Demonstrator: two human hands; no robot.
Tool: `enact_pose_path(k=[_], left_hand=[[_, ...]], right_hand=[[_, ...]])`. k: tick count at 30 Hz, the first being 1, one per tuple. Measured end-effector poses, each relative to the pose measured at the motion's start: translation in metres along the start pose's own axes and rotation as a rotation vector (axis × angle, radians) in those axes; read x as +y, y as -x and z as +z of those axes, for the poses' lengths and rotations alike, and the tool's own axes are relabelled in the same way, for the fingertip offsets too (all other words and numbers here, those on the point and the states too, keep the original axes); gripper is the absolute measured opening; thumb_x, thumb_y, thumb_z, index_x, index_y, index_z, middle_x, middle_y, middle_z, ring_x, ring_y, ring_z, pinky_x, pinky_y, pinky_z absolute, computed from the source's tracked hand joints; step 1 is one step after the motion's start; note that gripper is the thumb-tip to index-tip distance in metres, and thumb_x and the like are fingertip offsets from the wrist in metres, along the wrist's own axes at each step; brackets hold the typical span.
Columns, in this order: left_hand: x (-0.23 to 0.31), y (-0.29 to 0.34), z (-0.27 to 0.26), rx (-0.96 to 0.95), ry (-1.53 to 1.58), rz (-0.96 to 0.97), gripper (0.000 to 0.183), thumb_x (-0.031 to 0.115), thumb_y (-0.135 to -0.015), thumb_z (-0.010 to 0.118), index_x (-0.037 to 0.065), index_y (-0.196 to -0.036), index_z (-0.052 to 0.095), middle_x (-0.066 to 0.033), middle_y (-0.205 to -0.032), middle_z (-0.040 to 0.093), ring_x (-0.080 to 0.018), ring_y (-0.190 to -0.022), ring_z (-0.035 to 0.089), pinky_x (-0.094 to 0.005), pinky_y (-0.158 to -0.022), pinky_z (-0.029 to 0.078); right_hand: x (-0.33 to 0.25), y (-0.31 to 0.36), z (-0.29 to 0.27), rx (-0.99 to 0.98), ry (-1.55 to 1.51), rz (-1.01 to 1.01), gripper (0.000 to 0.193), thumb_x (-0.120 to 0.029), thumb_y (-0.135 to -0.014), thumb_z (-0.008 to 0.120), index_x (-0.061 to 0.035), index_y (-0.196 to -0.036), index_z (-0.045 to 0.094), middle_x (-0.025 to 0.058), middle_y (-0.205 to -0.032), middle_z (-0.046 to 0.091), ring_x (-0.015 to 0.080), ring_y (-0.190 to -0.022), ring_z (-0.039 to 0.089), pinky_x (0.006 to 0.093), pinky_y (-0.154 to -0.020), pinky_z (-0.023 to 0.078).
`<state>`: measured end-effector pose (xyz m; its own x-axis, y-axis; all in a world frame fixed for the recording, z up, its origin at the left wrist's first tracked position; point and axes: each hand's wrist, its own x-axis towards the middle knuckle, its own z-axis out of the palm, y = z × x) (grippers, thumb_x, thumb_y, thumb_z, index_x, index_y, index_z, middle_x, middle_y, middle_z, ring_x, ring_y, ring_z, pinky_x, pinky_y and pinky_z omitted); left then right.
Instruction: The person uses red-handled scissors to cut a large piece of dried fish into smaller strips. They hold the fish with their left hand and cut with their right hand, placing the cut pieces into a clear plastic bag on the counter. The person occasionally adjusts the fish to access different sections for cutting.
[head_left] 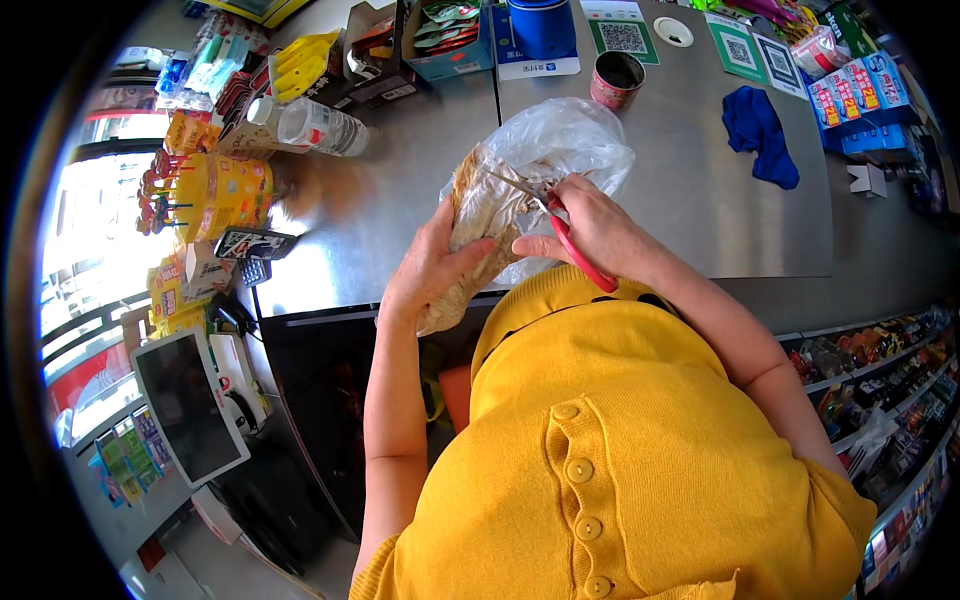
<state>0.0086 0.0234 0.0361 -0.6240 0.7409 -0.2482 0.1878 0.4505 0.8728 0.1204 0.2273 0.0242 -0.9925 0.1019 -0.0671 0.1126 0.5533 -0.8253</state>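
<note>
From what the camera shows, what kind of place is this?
Most likely a small shop's checkout counter. The steel counter carries payment code placards and a lollipop display; a till screen stands at the left, and stocked shelves at the right.

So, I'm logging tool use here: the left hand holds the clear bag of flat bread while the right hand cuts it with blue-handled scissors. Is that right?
Not quite: the scissors have red handles, not blue, as the head view shows. The rest holds: the left hand holds the clear bag of flat bread and the right hand works the scissors at it.
</note>
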Motion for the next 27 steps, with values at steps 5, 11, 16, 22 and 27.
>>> enact_pose_path(k=[5, 11, 16, 22, 27], left_hand=[[-0.003, -0.003, -0.001, 0.001, -0.023, 0.021, 0.061, 0.016, -0.081, 0.068, 0.004, -0.134, 0.04, -0.0148, -0.107, 0.063, -0.0234, -0.099, 0.06, -0.0343, -0.088, 0.044], [0.0, -0.001, -0.001, 0.001, 0.006, 0.009, 0.062, 0.013, -0.08, 0.069, 0.002, -0.134, 0.04, -0.0129, -0.11, 0.062, -0.0195, -0.101, 0.057, -0.0324, -0.09, 0.043], [-0.01, -0.002, -0.003, -0.021, 0.109, 0.029, 0.061, 0.01, -0.08, 0.068, 0.001, -0.134, 0.04, -0.0093, -0.112, 0.059, -0.015, -0.103, 0.052, -0.0296, -0.092, 0.041], [-0.002, -0.001, -0.011, -0.123, 0.168, 0.057, 0.058, 0.007, -0.082, 0.067, 0.001, -0.133, 0.04, -0.0079, -0.113, 0.058, -0.0134, -0.103, 0.051, -0.0286, -0.092, 0.04], [-0.002, -0.002, -0.015, -0.16, 0.257, 0.005, 0.057, 0.007, -0.082, 0.066, 0.0, -0.133, 0.041, -0.0074, -0.114, 0.057, -0.0131, -0.104, 0.05, -0.0285, -0.093, 0.04]], right_hand=[[0.001, -0.006, 0.001, -0.026, 0.015, 0.028, 0.079, -0.066, -0.066, 0.071, 0.0095, -0.081, 0.054, 0.0256, -0.093, 0.055, 0.037, -0.089, 0.057, 0.0411, -0.081, 0.048], [0.001, -0.007, 0.0, 0.043, 0.031, -0.062, 0.05, -0.041, -0.075, 0.074, 0.0052, -0.07, 0.056, 0.0195, -0.073, 0.059, 0.0351, -0.068, 0.06, 0.041, -0.067, 0.049], [0.018, -0.008, 0.007, 0.121, -0.02, -0.193, 0.021, -0.015, -0.072, 0.066, 0.0034, -0.068, 0.056, 0.0191, -0.066, 0.058, 0.034, -0.061, 0.059, 0.0399, -0.061, 0.048], [0.022, -0.003, 0.001, 0.003, -0.129, -0.196, 0.018, -0.012, -0.07, 0.064, 0.0032, -0.067, 0.055, 0.0192, -0.066, 0.058, 0.0321, -0.06, 0.06, 0.0377, -0.06, 0.047], [0.023, -0.002, 0.005, -0.01, -0.223, -0.111, 0.019, -0.013, -0.072, 0.065, 0.0027, -0.067, 0.055, 0.0181, -0.064, 0.058, 0.0312, -0.06, 0.059, 0.0372, -0.061, 0.047]])
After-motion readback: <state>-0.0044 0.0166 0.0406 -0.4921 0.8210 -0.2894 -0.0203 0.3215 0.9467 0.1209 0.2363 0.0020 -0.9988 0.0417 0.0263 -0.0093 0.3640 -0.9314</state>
